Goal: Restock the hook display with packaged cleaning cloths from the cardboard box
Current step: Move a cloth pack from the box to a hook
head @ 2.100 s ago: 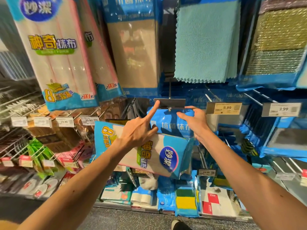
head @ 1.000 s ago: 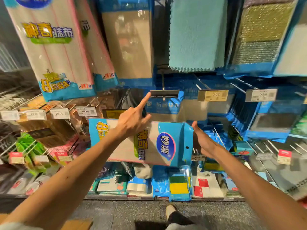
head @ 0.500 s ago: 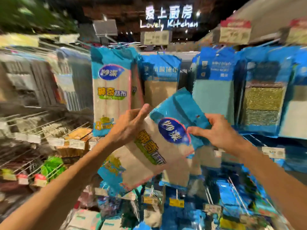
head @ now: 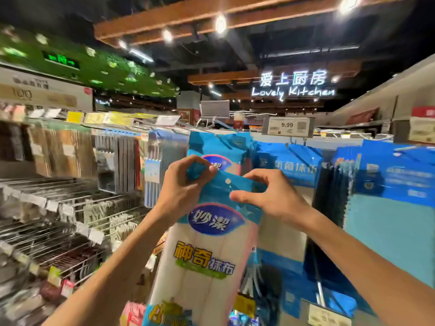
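Roughly upright cloth pack (head: 204, 262), long axis vertical, header (head: 219, 194) up; left hand (head: 179, 184), right hand (head: 270, 196) apparently pinch header.

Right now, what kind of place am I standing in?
Most likely a shop's kitchenware aisle: a lit Lovely Kitchen sign, a 9.99 price tag, and hanging packaged cloths.

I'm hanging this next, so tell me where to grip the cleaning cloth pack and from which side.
The grip is the flat blue header strip atop the cleaning cloth pack, pinched from its two side ends, as the left hand and right hand do. It is thin, the body below is bulky, and that leaves the hang hole clear.
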Demonstrator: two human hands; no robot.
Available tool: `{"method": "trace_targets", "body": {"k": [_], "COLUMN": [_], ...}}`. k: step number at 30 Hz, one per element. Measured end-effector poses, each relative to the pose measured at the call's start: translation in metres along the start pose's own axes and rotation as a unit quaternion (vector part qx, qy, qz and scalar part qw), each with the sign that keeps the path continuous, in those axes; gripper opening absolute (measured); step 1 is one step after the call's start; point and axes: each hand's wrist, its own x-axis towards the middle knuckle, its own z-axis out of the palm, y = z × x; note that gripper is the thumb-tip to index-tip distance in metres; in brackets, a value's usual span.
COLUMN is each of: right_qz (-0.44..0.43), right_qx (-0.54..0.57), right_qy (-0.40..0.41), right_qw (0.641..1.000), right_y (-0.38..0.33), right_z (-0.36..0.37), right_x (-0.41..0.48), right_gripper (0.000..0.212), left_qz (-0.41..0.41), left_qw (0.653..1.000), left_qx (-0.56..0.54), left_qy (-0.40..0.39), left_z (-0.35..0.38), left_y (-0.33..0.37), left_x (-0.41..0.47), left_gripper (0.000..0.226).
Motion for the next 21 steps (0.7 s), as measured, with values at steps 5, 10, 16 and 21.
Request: {"method": "trace_targets", "body": {"k": [5,10,16,21], "right_qz": [0.084,0.026,0.031,0.023], "right_qx": [0.251,0.152,0.06,0.05], "right_qy": [0.085,0.189,0.269,0.286], "right_qw": [0.96,0.97,0.961,0.957], "right_y": [0.029,0.035,0.031,0.034], "right_z": [0.035,0.047,0.049,0.048], "right_x": [0.056,0.114,0.149,0.156], "right_gripper": [0.031,0.048,0.044,0.027], "left_qz": [-0.023,-0.035,-0.034,-0.023], "left_qw": [0.997,0.988,0.98,0.978], "left_qx": [0.006,0.043,0.085,0.101], "left_qy": [0.08,0.144,0.178,0.18], "left_z": [-0.014,-0.005,0.002,0.011], "left_y": [-0.017,-0.047,-0.071,-0.083], "left_x": [0.049,0.1,0.145,0.159], "left_gripper": [0.012,0.009,0.011,0.015]}}
